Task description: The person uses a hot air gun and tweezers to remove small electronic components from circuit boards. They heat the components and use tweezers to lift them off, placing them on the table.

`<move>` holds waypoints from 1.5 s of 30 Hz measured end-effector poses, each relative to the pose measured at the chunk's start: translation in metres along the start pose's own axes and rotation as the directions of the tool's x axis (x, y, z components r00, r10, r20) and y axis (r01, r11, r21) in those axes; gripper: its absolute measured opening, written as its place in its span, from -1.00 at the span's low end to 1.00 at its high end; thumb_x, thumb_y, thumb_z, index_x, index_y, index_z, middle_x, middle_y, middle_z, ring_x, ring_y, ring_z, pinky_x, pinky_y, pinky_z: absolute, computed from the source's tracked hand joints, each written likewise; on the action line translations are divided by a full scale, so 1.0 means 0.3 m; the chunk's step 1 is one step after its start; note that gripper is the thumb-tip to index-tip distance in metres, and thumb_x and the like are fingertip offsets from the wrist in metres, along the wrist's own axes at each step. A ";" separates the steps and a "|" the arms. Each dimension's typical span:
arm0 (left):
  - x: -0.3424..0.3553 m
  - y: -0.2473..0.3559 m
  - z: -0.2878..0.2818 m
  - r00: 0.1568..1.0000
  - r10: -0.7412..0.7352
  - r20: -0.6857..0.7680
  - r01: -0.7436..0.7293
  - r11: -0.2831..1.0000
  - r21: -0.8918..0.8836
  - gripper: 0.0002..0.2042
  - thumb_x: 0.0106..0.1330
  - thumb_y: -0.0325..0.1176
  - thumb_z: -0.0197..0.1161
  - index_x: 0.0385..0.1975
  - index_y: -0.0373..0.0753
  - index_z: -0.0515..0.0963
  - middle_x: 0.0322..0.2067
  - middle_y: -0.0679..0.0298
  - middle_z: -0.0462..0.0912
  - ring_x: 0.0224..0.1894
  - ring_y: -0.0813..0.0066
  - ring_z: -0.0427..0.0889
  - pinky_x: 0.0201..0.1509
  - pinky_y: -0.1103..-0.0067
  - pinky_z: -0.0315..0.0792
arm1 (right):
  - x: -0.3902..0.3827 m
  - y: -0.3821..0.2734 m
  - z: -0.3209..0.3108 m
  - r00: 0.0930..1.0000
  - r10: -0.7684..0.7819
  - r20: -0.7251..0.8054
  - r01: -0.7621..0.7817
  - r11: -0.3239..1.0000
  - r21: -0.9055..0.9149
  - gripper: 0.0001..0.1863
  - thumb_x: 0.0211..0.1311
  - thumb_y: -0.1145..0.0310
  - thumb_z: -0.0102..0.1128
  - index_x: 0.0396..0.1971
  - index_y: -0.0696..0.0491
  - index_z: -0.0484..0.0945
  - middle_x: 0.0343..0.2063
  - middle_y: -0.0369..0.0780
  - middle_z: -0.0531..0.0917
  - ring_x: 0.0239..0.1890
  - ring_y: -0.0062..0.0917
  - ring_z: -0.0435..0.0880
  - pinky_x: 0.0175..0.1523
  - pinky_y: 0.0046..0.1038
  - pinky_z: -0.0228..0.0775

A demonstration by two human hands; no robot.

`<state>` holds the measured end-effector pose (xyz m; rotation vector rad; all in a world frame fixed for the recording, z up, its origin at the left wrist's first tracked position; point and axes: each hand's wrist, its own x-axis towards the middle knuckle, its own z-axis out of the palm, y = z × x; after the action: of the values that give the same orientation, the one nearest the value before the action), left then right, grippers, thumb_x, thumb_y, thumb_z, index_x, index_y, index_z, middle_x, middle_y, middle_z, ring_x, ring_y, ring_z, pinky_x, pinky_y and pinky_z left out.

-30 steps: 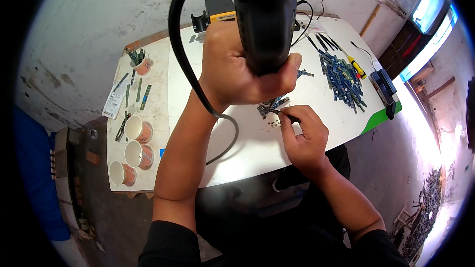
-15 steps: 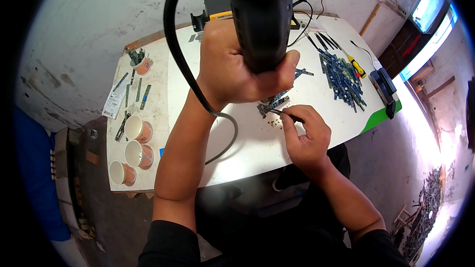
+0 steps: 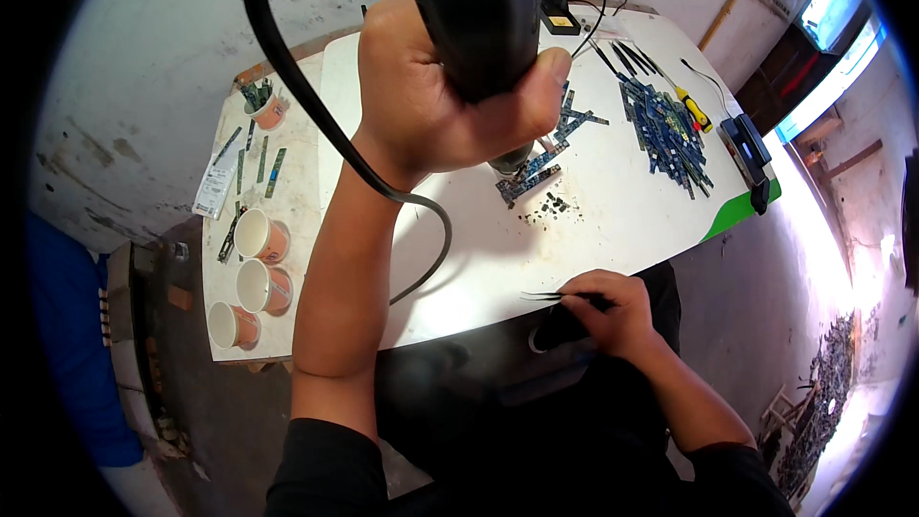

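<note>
My left hand (image 3: 450,101) is wrapped round the black handle of a hot air gun (image 3: 479,14), held high over the table. Its metal nozzle (image 3: 510,161) points down at several narrow circuit board strips (image 3: 531,177). Small dark chips (image 3: 550,209) lie scattered just in front of those strips. Near the table's front edge, my right hand (image 3: 613,311) pinches a pair of black tweezers (image 3: 550,296). The tweezers' tips point left, slightly apart, and nothing shows between them. My left hand and the gun hide part of the table behind them.
A large heap of board strips (image 3: 665,134) lies at the right, beside a yellow screwdriver (image 3: 693,110) and a black device (image 3: 745,158). Paper cups (image 3: 264,287) stand at the left. A thick cable (image 3: 302,86) loops past my left forearm. A soldering iron stand (image 3: 560,19) sits behind.
My right hand has drawn back from the board strips toward the table's front edge with the tweezers. My left hand and the hot air gun have shifted slightly left and away from me.
</note>
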<state>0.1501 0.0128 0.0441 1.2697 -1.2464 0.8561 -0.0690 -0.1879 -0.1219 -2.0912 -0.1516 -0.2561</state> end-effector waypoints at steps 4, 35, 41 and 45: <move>-0.016 0.012 -0.040 0.987 -0.025 0.156 0.014 0.997 0.071 -0.86 0.14 -0.58 0.35 -0.40 -0.27 0.50 -0.53 0.30 0.60 -0.50 0.54 0.55 -0.34 0.57 0.47 | 0.035 0.039 -0.019 0.939 0.273 -0.208 -0.255 0.961 0.110 -0.90 0.22 0.53 0.38 -0.27 0.15 0.76 -0.34 -0.25 0.79 -0.32 -0.66 0.71 -0.18 -0.57 0.52; -0.019 0.015 -0.041 0.980 -0.042 0.194 0.029 0.997 0.071 -0.85 0.20 -0.60 0.30 -0.30 -0.32 0.47 -0.49 0.26 0.63 -0.47 0.54 0.59 -0.32 0.56 0.52 | 0.070 0.083 -0.084 0.972 0.236 -0.019 -0.224 0.945 0.240 -0.87 0.25 0.49 0.37 -0.23 0.16 0.74 -0.37 -0.30 0.74 -0.38 -0.72 0.60 -0.24 -0.61 0.41; -0.013 0.024 -0.021 0.993 -0.050 0.111 0.050 0.999 0.005 -0.87 0.13 -0.53 0.37 -0.44 -0.27 0.52 -0.56 0.31 0.60 -0.53 0.55 0.55 -0.37 0.59 0.46 | 0.084 0.111 -0.075 0.924 0.349 -0.156 -0.308 0.922 0.235 -0.87 0.26 0.48 0.37 -0.22 0.14 0.74 -0.45 -0.36 0.71 -0.41 -0.78 0.55 -0.29 -0.64 0.36; 0.002 0.007 -0.002 1.000 -0.003 -0.001 0.003 1.000 -0.025 -0.81 0.01 -0.41 0.50 -0.64 -0.20 0.56 -0.71 0.40 0.53 -0.69 0.58 0.49 -0.54 0.65 0.37 | 0.095 0.104 -0.078 0.939 0.315 -0.139 -0.267 0.921 0.285 -0.88 0.29 0.50 0.35 -0.21 0.19 0.72 -0.43 -0.33 0.71 -0.40 -0.76 0.58 -0.26 -0.64 0.40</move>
<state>0.1483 0.0136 0.0451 1.2499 -1.2505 0.8367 -0.0375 -0.2238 -0.1294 -1.7865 0.2272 -0.2304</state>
